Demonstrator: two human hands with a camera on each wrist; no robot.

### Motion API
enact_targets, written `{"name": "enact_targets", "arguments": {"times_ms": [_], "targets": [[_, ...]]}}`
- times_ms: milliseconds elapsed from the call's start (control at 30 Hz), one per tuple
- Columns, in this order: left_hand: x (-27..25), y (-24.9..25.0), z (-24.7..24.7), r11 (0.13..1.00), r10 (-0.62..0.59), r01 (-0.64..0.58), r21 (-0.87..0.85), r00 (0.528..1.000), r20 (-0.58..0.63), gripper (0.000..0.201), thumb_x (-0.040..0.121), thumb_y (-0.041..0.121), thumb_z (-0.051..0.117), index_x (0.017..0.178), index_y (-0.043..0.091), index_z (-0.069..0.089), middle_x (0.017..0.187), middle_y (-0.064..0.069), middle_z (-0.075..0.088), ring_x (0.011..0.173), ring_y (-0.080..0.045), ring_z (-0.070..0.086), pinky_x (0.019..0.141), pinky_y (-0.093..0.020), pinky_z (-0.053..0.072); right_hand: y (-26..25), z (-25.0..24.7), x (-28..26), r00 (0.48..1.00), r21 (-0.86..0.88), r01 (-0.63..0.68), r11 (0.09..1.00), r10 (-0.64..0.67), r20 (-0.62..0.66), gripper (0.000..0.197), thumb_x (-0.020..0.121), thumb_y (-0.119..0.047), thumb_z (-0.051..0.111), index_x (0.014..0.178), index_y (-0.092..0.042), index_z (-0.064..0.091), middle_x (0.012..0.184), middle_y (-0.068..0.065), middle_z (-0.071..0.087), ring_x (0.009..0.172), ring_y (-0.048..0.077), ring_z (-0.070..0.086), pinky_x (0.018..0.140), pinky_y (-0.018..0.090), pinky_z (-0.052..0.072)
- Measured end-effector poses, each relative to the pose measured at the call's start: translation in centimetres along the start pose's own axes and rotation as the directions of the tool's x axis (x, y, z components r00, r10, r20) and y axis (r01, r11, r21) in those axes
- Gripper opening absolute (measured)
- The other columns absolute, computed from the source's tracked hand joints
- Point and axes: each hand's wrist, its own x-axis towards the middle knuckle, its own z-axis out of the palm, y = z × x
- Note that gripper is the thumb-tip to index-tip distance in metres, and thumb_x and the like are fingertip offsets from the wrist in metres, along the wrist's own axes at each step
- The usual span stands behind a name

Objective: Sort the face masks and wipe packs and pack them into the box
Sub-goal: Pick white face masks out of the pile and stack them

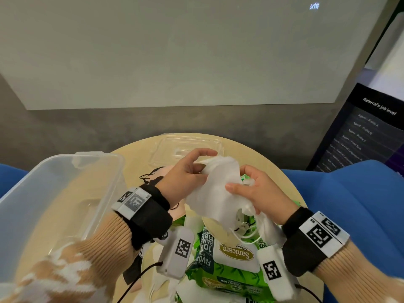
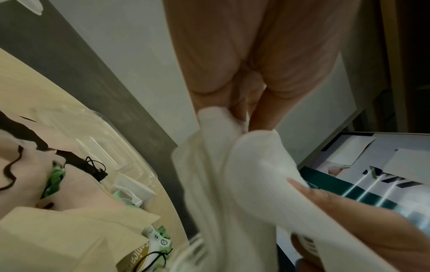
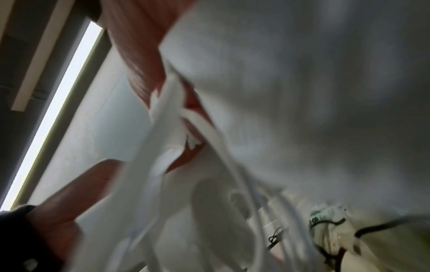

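Note:
Both hands hold one white face mask (image 1: 215,189) up over the round table. My left hand (image 1: 185,173) pinches its upper left edge, with the mask (image 2: 232,165) bunched under the fingers. My right hand (image 1: 251,193) grips its right side, thumb across the front; its white ear loops (image 1: 247,232) dangle below. The white mask (image 3: 291,82) fills the blurred right wrist view. Green wipe packs (image 1: 227,259) lie under the hands. A pink mask with black loops (image 1: 155,176) lies behind my left wrist. The clear plastic box (image 1: 65,189) stands at the left.
The box's clear lid (image 1: 185,149) lies at the far side of the wooden table (image 1: 273,171). More white masks (image 1: 161,283) lie at the near edge. Blue seats (image 1: 360,204) flank the table, and a dark printed stand (image 1: 367,132) rises at the right.

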Motion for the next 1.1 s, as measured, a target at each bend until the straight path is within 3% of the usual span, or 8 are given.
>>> {"name": "enact_targets", "arguments": {"times_ms": [333,467,567,667,767,867,967,1100], "targets": [[-0.4,0.5,0.8,0.989,0.003,-0.004,-0.146,1.000,-0.006,0.013,0.100,0.016,0.043,0.109,0.018,0.052,0.089,-0.005,0.067,0.062,-0.012,0.061,0.047,-0.019,0.046,-0.1,0.8,0.6,0.995,-0.045,-0.013,0.999,0.008,-0.099,0.026,0.087,-0.023,0.066,0.108,-0.016,0.053,0.098,0.011,0.065,0.063,0.015,0.056,0.037,0.019,0.037],[-0.3,0.3,0.8,0.990,-0.013,0.011,-0.143,1.000,-0.016,0.021,0.094,0.028,0.051,0.113,0.019,0.053,0.090,0.000,0.070,0.071,-0.014,0.066,0.056,-0.024,0.053,-0.1,0.8,0.7,0.993,-0.087,-0.013,0.996,0.003,-0.117,0.027,0.087,-0.024,0.066,0.109,-0.015,0.051,0.098,0.012,0.063,0.061,0.015,0.052,0.036,0.018,0.035],[-0.1,0.0,0.6,0.996,0.042,-0.044,-0.073,0.998,-0.036,0.019,0.089,0.002,0.059,0.099,0.017,0.054,0.092,-0.012,0.069,0.074,-0.025,0.066,0.062,-0.032,0.055,-0.2,0.6,0.7,0.988,-0.056,0.005,0.998,-0.014,-0.152,0.027,0.088,-0.026,0.065,0.107,-0.014,0.049,0.080,0.004,0.060,0.050,0.008,0.050,0.038,0.017,0.036],[0.0,-0.2,0.3,0.993,0.037,-0.024,0.113,0.993,-0.112,0.024,0.091,-0.004,0.052,0.080,0.014,0.063,0.085,-0.006,0.067,0.073,-0.023,0.061,0.066,-0.031,0.054,-0.3,0.0,1.0,0.972,0.043,0.024,0.999,-0.013,-0.235,0.024,0.094,-0.032,0.054,0.109,-0.014,0.047,0.079,-0.002,0.052,0.059,0.008,0.050,0.059,0.025,0.044],[0.1,-0.5,0.3,0.986,-0.068,0.081,0.148,0.993,-0.094,0.031,0.094,-0.002,0.045,0.087,0.014,0.071,0.101,-0.010,0.069,0.083,-0.022,0.061,0.081,-0.035,0.054,-0.4,-0.6,1.1,0.945,0.080,0.063,0.995,-0.033,-0.326,0.011,0.100,-0.032,0.042,0.102,-0.023,0.047,0.090,-0.001,0.050,0.081,0.014,0.048,0.078,0.035,0.042],[0.0,-0.5,0.8,0.982,-0.112,0.112,0.150,0.994,-0.009,0.018,0.091,0.010,0.059,0.104,0.010,0.071,0.109,-0.006,0.069,0.086,-0.010,0.062,0.085,-0.022,0.051,-0.8,-0.3,0.8,0.928,0.238,0.193,0.952,-0.099,-0.358,0.019,0.102,-0.021,0.036,0.092,-0.026,0.051,0.087,-0.003,0.048,0.071,0.011,0.046,0.070,0.028,0.043],[-0.1,-0.6,1.6,0.979,-0.128,0.112,0.170,0.988,0.087,0.027,0.081,0.030,0.072,0.104,0.015,0.072,0.109,-0.006,0.071,0.092,-0.011,0.063,0.092,-0.026,0.048,-1.4,0.1,0.5,0.910,0.427,0.342,0.837,-0.182,-0.372,0.023,0.103,-0.014,0.032,0.091,-0.018,0.051,0.081,-0.003,0.045,0.059,0.005,0.045,0.055,0.016,0.041],[-0.2,-0.8,1.9,0.977,-0.180,0.147,0.157,0.959,0.219,0.045,0.066,0.050,0.076,0.099,0.019,0.074,0.099,-0.002,0.073,0.092,-0.019,0.067,0.090,-0.031,0.050,-1.8,0.4,0.6,0.883,0.454,0.421,0.785,-0.242,-0.402,0.023,0.104,-0.018,0.032,0.090,-0.020,0.049,0.078,-0.002,0.045,0.058,0.006,0.047,0.054,0.018,0.043]]}}
